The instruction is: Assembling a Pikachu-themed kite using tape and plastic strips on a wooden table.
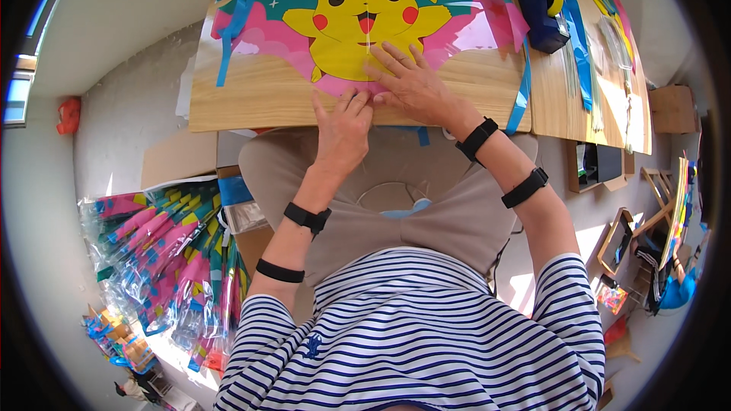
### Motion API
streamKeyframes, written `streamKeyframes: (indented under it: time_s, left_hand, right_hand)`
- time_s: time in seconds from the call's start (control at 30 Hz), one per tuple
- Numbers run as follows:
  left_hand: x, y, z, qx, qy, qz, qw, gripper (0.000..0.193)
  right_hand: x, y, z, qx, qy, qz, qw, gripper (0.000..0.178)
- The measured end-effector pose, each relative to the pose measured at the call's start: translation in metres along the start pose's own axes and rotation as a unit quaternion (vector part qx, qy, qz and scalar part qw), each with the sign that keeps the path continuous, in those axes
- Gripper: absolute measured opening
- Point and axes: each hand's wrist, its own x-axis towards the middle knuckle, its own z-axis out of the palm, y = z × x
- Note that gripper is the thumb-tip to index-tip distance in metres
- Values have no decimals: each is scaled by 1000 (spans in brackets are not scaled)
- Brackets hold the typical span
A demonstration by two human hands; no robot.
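Observation:
On the wood-grain table in front of me lies a thin printed sheet (343,61), possibly a kite sail. It shows a yellow cartoon figure with red cheeks over pink and teal. My left hand (343,128) is at the sheet's lower edge, its fingers bent and pressed together on the pink border, the little finger apart. Just right of it, my right hand (417,91) lies palm down with spread fingers on the yellow figure's lower right part, thumb near the left fingertips. The right palm hides part of the sheet.
A dark blue tape dispenser (539,11) with a yellow roll stands at the right. Blue ribbons (236,27) lie on the sheet's left and on the right tabletop (560,99). Several folded colourful sheets in clear plastic (171,259) fill the lower left. Cardboard (177,158) stands beneath the table's left.

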Motion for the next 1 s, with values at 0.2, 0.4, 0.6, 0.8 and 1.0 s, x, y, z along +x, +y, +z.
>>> streamKeyframes:
  time_s: [0.2, 0.4, 0.6, 0.8, 1.0]
  left_hand:
    - [1, 2, -2, -16, 7, 2, 1000, 32]
    - [0, 3, -2, -21, 8, -4, 1000, 32]
    - [1, 3, -3, -22, 3, -7, 1000, 30]
    - [2, 1, 0, -7, -1, -10, 1000, 29]
    - [3, 3, -3, -2, -16, -15, 1000, 33]
  right_hand:
    - [-2, 0, 3, -38, -10, -4, 999, 50]
    - [10, 6, 0, -88, -28, 33, 995, 52]
    - [7, -7, -2, -125, -33, 60, 990, 51]
    - [-8, -14, -1, -58, 22, 17, 998, 49]
    - [-10, -15, -9, -82, 4, 39, 996, 54]
